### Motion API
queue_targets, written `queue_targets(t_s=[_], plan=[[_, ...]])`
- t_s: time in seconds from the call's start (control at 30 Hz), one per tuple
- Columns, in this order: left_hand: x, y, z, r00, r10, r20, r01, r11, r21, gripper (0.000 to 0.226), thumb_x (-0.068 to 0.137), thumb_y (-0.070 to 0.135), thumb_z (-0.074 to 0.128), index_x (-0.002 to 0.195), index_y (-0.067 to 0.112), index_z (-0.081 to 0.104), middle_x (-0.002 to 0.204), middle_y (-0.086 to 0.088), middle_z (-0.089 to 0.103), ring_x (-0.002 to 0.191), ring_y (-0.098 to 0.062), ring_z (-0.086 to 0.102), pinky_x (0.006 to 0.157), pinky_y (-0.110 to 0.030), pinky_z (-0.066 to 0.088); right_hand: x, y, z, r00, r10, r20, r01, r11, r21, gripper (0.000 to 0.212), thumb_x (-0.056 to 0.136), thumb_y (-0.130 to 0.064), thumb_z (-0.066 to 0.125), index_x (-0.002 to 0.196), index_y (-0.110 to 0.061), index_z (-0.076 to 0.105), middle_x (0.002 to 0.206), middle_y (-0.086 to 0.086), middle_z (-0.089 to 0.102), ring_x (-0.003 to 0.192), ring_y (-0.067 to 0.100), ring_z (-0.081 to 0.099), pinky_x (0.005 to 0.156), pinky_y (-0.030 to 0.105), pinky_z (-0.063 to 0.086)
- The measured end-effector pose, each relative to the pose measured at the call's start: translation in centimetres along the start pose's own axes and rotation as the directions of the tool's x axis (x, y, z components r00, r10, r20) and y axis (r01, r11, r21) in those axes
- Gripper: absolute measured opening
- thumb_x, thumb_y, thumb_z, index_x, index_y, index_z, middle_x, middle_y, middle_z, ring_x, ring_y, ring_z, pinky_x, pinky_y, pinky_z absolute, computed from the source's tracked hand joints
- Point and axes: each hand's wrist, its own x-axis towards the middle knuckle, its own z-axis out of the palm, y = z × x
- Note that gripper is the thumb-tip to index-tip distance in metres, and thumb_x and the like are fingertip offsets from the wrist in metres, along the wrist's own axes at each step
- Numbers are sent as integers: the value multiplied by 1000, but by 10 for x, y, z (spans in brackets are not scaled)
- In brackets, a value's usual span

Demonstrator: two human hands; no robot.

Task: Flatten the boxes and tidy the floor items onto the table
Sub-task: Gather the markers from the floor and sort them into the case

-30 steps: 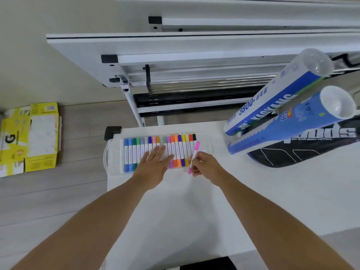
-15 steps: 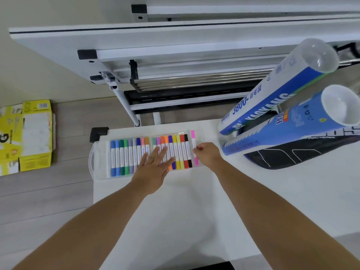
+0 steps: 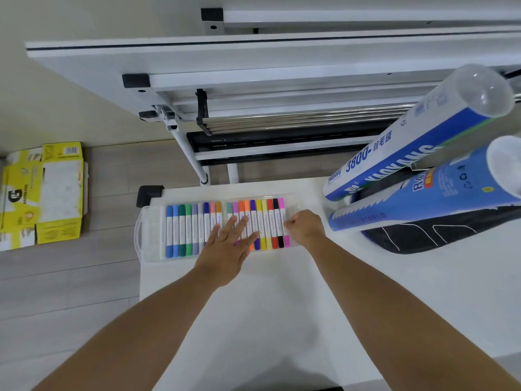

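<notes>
I saw the left hand (image 3: pixel 225 246) flat, fingers spread, pressing coloured markers (image 3: pixel 183 230) in the clear plastic case (image 3: pixel 149 235), centre frame on the white table (image 3: pixel 282 306). Right hand (image 3: pixel 306 228) was curled against the pink marker (image 3: pixel 282 204); couldn't tell if gripping. Flattened yellow cardboard box (image 3: pixel 42 193) lay on the floor, frame left.

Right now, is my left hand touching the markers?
Touching. The head view shows the left hand lying flat, fingers straight, on the markers near the row's middle, no gap visible.

Pale plank floor (image 3: pixel 56 292), cream wall (image 3: pixel 56 94) behind, folded white tables (image 3: pixel 253 60) with black corner caps along it.
</notes>
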Motion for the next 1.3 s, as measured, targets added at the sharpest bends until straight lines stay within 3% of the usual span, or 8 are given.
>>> queue_targets(t_s=[0.43,0.6,0.77,0.9,1.07,1.13,1.23,1.3], plan=[[2,-1,5,1000,3,-19,-3,1000,18,55,109,41,23,156,42,-6,162,2,-31,146,-25,-34,121,-49,-11,-6,-9,-1,996,39,-83,-52,987,-151,27,93,-42,61,94,-17,51,88,2,59,79,18,60,69,26,47],[-6,-7,-2,999,10,-41,-10,1000,-6,52,108,41,22,157,41,5,165,1,-21,149,-25,-25,124,-51,1,-11,-5,-1,995,-50,-92,29,976,-214,29,93,-43,60,103,-17,54,100,3,64,86,18,62,78,28,53],[-39,-45,-11,956,-259,-134,253,965,-63,54,107,40,26,159,37,10,167,-4,-11,152,-30,-18,124,-50,5,-31,5,5,946,-180,-269,93,947,-306,40,94,-43,58,127,-20,50,126,6,54,114,23,55,94,35,49],[-64,-89,-10,863,-501,-70,483,857,-178,53,107,42,22,158,40,8,167,-6,-12,152,-35,-13,123,-51,7,-42,3,15,969,-134,-207,84,969,-234,58,95,-41,58,144,-24,34,153,10,29,135,30,40,105,40,43],[-74,-114,-7,824,-565,48,543,763,-351,50,107,42,23,157,37,18,164,-11,11,149,-35,17,111,-49,43,-42,1,25,989,-34,-143,23,997,-77,62,95,-41,57,148,-25,28,154,13,26,133,34,44,103,46,46],[-73,-112,-10,793,-609,2,563,732,-384,49,107,40,24,156,34,22,163,-11,13,146,-34,20,109,-49,45,-41,0,25,989,1,-145,-6,999,-35,62,95,-40,58,147,-23,29,150,13,32,132,33,45,103,46,47],[-71,-112,-6,698,-716,25,659,628,-414,47,107,43,22,153,39,24,164,-10,9,149,-38,11,114,-56,34,-41,2,28,989,-10,-147,4,999,-45,61,95,-41,56,147,-22,29,145,12,38,130,31,46,102,46,48],[-70,-117,0,680,-727,90,668,565,-484,47,106,44,21,153,40,25,161,-14,16,143,-42,27,108,-57,42,-42,3,29,988,-21,-151,14,999,-48,61,96,-42,55,148,-22,29,144,12,38,130,31,46,101,45,47]])
